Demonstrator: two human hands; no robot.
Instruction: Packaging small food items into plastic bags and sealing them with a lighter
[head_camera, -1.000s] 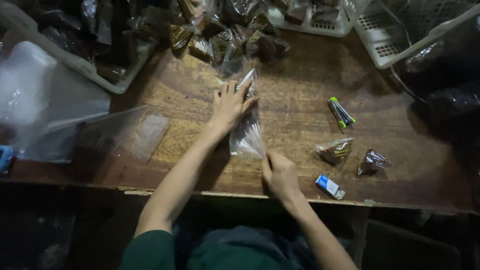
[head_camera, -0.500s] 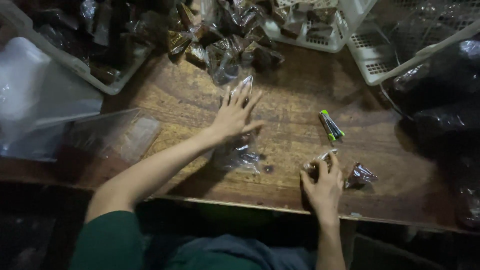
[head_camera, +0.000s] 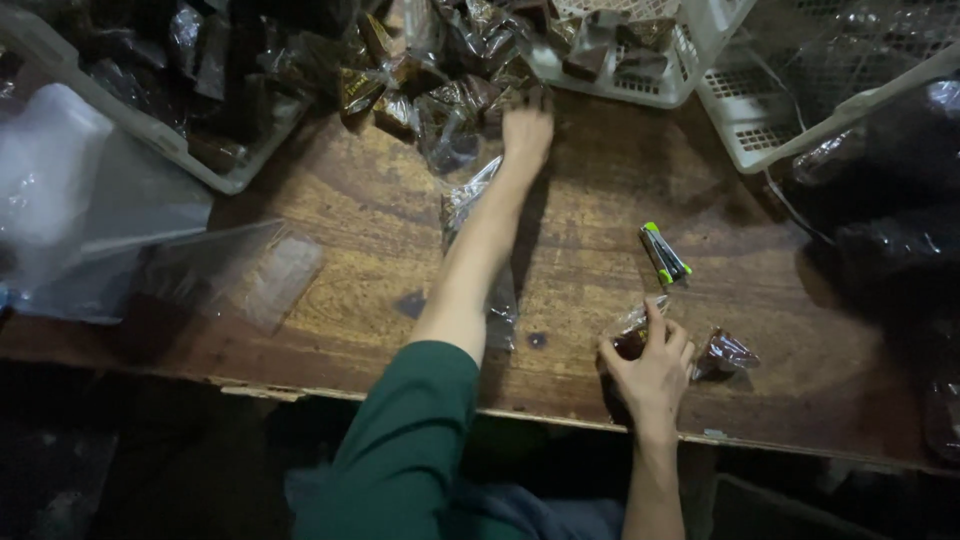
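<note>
My left hand (head_camera: 527, 130) is stretched far across the wooden table (head_camera: 350, 290), its fingertips in a pile of dark wrapped packets (head_camera: 450, 95); whether it grips one is hidden. Its forearm, in a green sleeve, lies over a clear plastic bag (head_camera: 463, 200). Close to the table's front edge my right hand (head_camera: 652, 368) closes on a small dark wrapped packet (head_camera: 630, 335), with the index finger raised. A second wrapped packet (head_camera: 727, 352) lies just right of that hand.
A green-and-black lighter-like stick (head_camera: 663, 253) lies above my right hand. White plastic baskets (head_camera: 700, 60) (head_camera: 790, 130) stand at the back right. A pale tray (head_camera: 150, 130) of dark packets sits at the back left, with clear bags (head_camera: 230, 270) in front of it.
My left hand has left the clear bag and reached forward into the packet pile. My right hand has moved right from the bag's near end to the small packet and closed on it.
</note>
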